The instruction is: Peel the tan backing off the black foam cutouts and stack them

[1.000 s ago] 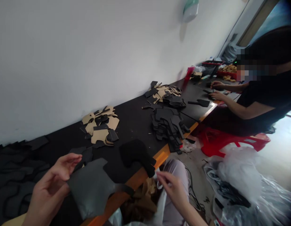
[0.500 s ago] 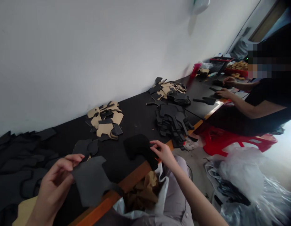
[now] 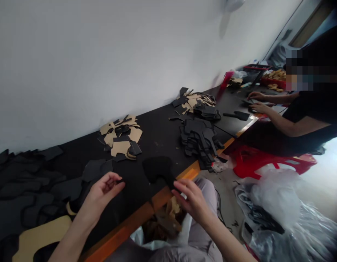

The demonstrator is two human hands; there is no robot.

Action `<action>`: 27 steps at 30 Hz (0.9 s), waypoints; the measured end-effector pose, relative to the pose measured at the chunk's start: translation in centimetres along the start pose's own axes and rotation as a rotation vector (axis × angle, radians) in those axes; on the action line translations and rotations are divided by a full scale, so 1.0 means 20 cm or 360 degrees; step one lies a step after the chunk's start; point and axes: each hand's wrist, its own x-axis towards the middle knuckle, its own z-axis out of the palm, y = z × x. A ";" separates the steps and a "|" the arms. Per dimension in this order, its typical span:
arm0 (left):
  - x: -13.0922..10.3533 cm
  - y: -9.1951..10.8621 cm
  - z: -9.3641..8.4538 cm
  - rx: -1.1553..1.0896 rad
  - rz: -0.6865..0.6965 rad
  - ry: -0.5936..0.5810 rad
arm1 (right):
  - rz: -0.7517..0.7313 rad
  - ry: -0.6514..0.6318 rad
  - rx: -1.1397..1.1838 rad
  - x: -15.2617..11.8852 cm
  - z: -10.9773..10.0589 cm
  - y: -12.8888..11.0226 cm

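Black cutout (image 3: pixel 159 169); tip behind right hand (image 3: pixel 190 197); left hand (image 3: pixel 103 193) contents unclear

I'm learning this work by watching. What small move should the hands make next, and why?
Probably bring the left hand over to steady the wide end of the flat, black, paddle-shaped piece: the right hand appears to pinch its narrow end, while no hand touches the wide end and the left is nearby.

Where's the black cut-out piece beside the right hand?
In the head view, the black piece is just below centre, near the table's orange edge, its narrow end at the right hand, with the left hand off to its left.
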 end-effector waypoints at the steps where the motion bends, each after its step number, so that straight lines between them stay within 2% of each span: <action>1: 0.02 0.01 0.03 -0.0015 -0.0036 -0.0026 | -0.0079 -0.0122 0.0037 -0.02 -0.04 -0.03; 3: 0.08 0.02 0.08 -0.0049 -0.0084 -0.0087 | -0.0207 -0.0317 0.0116 -0.07 -0.10 -0.07; 4: 0.11 0.03 0.10 -0.0064 -0.0097 -0.0125 | -0.0248 -0.0340 0.0152 -0.08 -0.11 -0.08; 6: 0.17 0.04 0.15 -0.0104 -0.0111 -0.0212 | -0.0288 -0.0249 0.0198 -0.11 -0.11 -0.08; 7: 0.20 0.05 0.17 -0.0129 -0.0112 -0.0255 | -0.0254 -0.0139 0.0202 -0.12 -0.10 -0.08; 10: 0.30 0.09 0.22 -0.0220 -0.0121 -0.0347 | 0.0145 0.0270 0.0218 -0.11 -0.03 -0.06; 12: 0.35 0.11 0.25 -0.0283 -0.0127 -0.0378 | 0.0451 0.0434 0.0335 -0.09 0.00 -0.05; 14: 0.37 0.14 0.27 -0.0357 -0.0117 -0.0404 | 0.0627 0.0451 0.0503 -0.07 0.01 -0.05; 18: 0.38 0.18 0.27 -0.0479 -0.0084 -0.0440 | 0.0807 0.0415 0.0671 -0.03 -0.01 -0.04; 21: 0.38 0.18 0.27 -0.0464 -0.0099 -0.0439 | 0.0754 0.0423 0.0475 -0.01 -0.04 -0.03; 25: 0.42 0.13 0.28 -0.0462 -0.0148 -0.0408 | 0.0474 0.0149 0.0432 0.02 -0.06 -0.03; 27: 0.45 0.09 0.29 -0.0468 -0.0176 -0.0421 | 0.0446 0.0120 0.0475 0.03 -0.05 -0.03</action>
